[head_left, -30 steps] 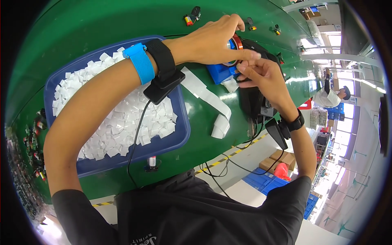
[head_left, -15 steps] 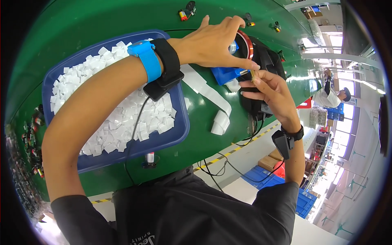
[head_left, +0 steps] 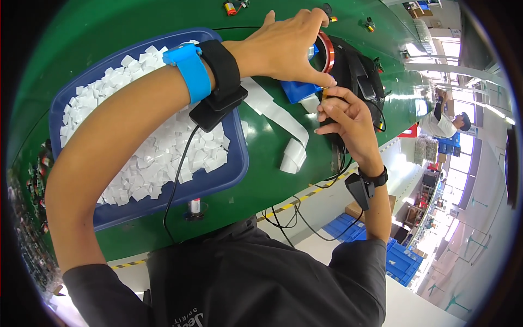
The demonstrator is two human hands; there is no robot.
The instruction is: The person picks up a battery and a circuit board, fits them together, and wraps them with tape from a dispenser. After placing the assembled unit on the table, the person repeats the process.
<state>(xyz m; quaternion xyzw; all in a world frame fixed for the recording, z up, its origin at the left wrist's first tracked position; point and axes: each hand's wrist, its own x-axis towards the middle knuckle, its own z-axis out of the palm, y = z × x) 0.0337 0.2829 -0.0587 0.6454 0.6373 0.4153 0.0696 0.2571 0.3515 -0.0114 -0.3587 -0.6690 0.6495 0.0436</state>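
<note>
The left hand arches with its grip released, thumb and fingers wide apart, a reddish tape roll at its three o'clock and a blue dispenser at six. The right hand keeps a pinching grip on a small yellowish piece at its ten o'clock, near the left thumb. On the green desk, a white strip and a blue tray of white squares lie toward the right hand's eight o'clock.
</note>
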